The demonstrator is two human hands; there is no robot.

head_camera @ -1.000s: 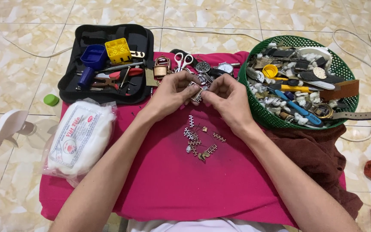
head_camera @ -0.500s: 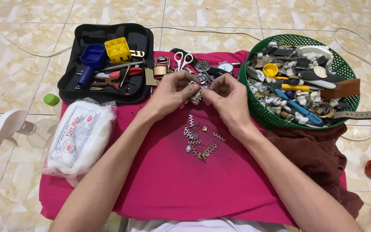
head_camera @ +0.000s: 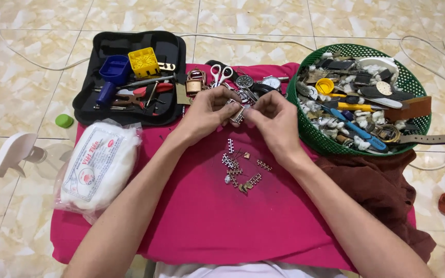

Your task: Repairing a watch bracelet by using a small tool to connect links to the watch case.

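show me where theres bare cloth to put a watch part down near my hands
The pink cloth lies bare between the forearms, below the loose metal band links, and beside the white cotton bag. It is crowded above the left hand and right hand: scissors, watches, black tool case, green basket.

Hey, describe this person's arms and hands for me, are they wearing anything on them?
Both forearms are bare, with no sleeves in view. The left hand and right hand wear no gloves, and no watch, bracelet or ring shows on either. A strip of white clothing sits at the bottom edge.
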